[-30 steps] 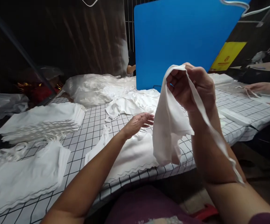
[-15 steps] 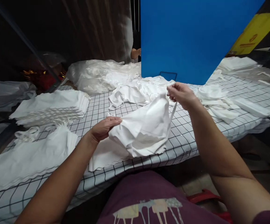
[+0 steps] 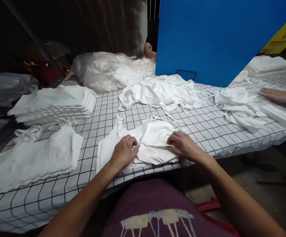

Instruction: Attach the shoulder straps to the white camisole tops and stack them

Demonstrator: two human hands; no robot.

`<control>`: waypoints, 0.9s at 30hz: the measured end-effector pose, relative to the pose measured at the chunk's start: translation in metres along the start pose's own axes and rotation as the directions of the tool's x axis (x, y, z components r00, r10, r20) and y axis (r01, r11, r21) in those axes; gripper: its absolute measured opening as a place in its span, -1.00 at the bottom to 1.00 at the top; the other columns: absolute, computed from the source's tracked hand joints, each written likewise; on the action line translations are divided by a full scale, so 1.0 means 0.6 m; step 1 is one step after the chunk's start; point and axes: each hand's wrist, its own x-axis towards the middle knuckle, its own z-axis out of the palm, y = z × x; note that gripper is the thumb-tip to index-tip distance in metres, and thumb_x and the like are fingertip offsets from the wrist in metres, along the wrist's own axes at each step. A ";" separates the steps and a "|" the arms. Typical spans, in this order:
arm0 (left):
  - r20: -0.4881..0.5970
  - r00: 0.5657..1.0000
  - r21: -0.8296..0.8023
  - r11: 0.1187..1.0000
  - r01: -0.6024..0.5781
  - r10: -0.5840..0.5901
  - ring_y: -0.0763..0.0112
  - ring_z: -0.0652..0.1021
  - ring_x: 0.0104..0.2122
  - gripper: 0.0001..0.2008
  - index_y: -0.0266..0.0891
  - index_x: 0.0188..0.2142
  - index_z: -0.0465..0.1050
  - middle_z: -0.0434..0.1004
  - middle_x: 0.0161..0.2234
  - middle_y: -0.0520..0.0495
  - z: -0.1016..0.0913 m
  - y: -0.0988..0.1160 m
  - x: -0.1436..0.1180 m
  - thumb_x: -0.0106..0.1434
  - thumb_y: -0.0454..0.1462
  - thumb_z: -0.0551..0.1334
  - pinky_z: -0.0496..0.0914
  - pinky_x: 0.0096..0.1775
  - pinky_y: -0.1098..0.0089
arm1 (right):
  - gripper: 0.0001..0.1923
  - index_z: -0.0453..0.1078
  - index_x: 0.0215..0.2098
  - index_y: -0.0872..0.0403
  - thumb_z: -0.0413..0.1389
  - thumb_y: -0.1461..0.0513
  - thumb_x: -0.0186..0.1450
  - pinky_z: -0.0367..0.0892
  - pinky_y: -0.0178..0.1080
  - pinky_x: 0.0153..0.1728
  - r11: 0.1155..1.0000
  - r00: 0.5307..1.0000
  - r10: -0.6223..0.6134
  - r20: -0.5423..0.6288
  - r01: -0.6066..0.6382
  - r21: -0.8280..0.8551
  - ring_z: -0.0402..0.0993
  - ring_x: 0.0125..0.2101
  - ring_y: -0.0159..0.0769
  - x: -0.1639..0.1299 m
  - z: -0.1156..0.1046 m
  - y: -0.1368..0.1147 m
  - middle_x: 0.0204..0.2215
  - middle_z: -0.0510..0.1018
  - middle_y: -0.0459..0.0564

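Note:
A white strappy camisole (image 3: 156, 141) lies crumpled near the table's front edge, over other flat white cloth (image 3: 104, 148) of the same kind. My left hand (image 3: 124, 149) pinches its left side between thumb and curled fingers. On the opposite side, my right hand (image 3: 184, 144) is closed on the fabric, its fingertips partly hidden by the hand. Thin straps (image 3: 180, 124) trail from the top of the cloth towards the back.
Neat stacks of white camisoles (image 3: 51, 102) (image 3: 39, 154) lie on the left. Behind are a loose heap of white garments (image 3: 160, 92), a clear plastic bag (image 3: 110, 72) and a blue panel (image 3: 207, 42). To the right are another pile (image 3: 239, 105) and another person's hand (image 3: 278, 95).
The camisole, held up and stretched between my hands before, now rests on the table. My right hand has come down, and my left has moved right and slightly lower. Another person's hand reaches further in.

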 end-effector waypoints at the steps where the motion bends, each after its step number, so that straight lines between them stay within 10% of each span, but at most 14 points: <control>1: -0.004 1.000 -0.056 0.998 0.023 -0.023 0.28 0.45 -0.35 -0.84 -0.20 -0.43 0.38 0.43 -0.38 -0.06 -0.003 -0.002 0.002 0.24 -0.19 0.21 0.34 -0.32 0.32 | -0.81 0.43 -0.25 0.03 0.09 0.10 0.36 0.34 -0.10 -0.18 1.000 1.000 -0.004 -0.010 0.004 -0.001 0.41 -0.18 -0.11 0.000 0.000 0.005 -0.23 0.51 0.08; 4: 0.011 0.990 -0.414 0.900 0.135 -0.144 0.36 0.45 -0.41 -0.80 -0.22 -0.41 0.40 0.44 -0.43 -0.02 -0.025 -0.011 0.008 0.25 -0.14 0.24 0.35 -0.36 0.37 | -0.84 0.41 -0.28 0.04 0.04 0.16 0.37 0.34 -0.13 -0.22 0.997 0.996 -0.013 -0.088 0.020 0.078 0.41 -0.25 -0.16 0.000 -0.009 0.017 -0.28 0.50 0.07; 8: 0.131 0.933 -0.904 0.347 0.252 -0.336 0.42 0.50 -0.38 -0.75 -0.27 -0.36 0.40 0.50 -0.41 -0.01 -0.048 -0.020 0.012 0.13 -0.14 0.37 0.44 -0.26 0.38 | -0.89 0.36 -0.29 0.03 0.05 0.18 0.35 0.35 -0.20 -0.28 0.941 0.964 0.109 -0.242 -0.022 0.337 0.42 -0.32 -0.24 -0.006 -0.021 0.026 -0.34 0.48 -0.01; 14: 0.182 0.902 -0.983 -0.088 0.160 -0.392 0.46 0.54 -0.31 -0.95 -0.29 -0.37 0.44 0.54 -0.31 -0.05 -0.046 -0.017 0.033 0.19 -0.34 0.28 0.47 -0.19 0.43 | -0.88 0.38 -0.30 0.01 0.13 0.13 0.32 0.28 -0.27 -0.39 0.819 0.820 0.413 -0.396 -0.144 0.555 0.38 -0.41 -0.31 -0.026 -0.025 0.058 -0.42 0.45 -0.08; 19: 0.170 0.935 -0.985 -0.091 0.149 -0.312 0.51 0.48 -0.41 -0.93 -0.29 -0.39 0.45 0.48 -0.41 0.02 -0.039 -0.010 0.055 0.20 -0.32 0.29 0.43 -0.30 0.49 | -0.77 0.37 -0.31 0.00 0.21 0.04 0.26 0.28 -0.27 -0.44 0.718 0.610 0.574 -0.547 -0.054 0.694 0.31 -0.47 -0.33 -0.072 -0.053 0.099 -0.46 0.40 -0.10; 24: 0.218 0.970 -0.956 0.178 0.235 -0.111 0.59 0.35 -0.52 -0.78 -0.31 -0.39 0.44 0.37 -0.50 0.07 -0.022 0.020 0.063 0.16 -0.20 0.39 0.28 -0.45 0.57 | -0.72 0.47 -0.18 -0.03 0.27 0.04 0.21 0.43 -0.11 -0.13 0.812 0.959 0.215 -0.185 -0.070 0.579 0.48 -0.17 -0.12 -0.119 -0.101 0.095 -0.23 0.52 0.05; 27: 0.242 0.966 -0.913 0.358 0.194 0.094 0.60 0.34 -0.52 -0.73 -0.32 -0.39 0.43 0.37 -0.50 0.07 -0.013 0.067 0.070 0.18 -0.15 0.39 0.24 -0.46 0.57 | -0.53 0.40 0.08 -0.08 0.28 0.09 0.23 0.32 -0.04 0.13 0.850 0.990 -0.006 -0.138 0.077 0.522 0.36 0.12 -0.05 -0.089 -0.109 0.060 0.07 0.45 0.09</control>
